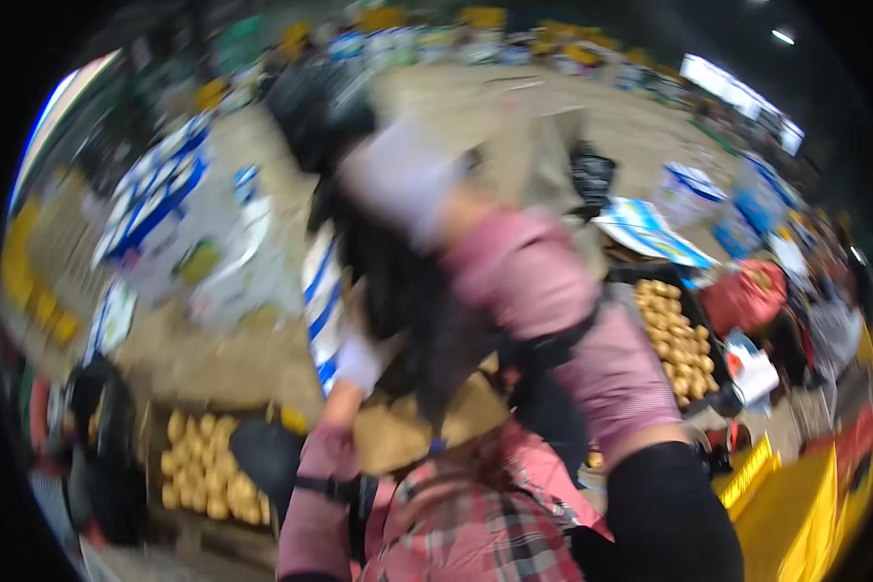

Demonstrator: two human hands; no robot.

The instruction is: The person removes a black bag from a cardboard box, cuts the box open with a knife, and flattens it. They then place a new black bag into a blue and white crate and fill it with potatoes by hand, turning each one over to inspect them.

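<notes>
My right hand (403, 184), in a white glove and smeared by motion, is raised at the upper middle against a black plastic-like bundle (325, 112). The dark material (388, 262) hangs down from there towards my lap. My left hand (357, 361), also white-gloved, is lower, beside the hanging dark material; its fingers are blurred. Below it an open cardboard box (393, 436) stands in front of my body, its inside mostly hidden.
Crates of round, tan produce stand at the left (204, 466) and right (674, 339). White and blue sacks (165, 213) lie on the floor at the left. A red sack (744, 296) and yellow crates (786, 504) are at the right. A person's dark sleeve (102, 466) shows at the far left.
</notes>
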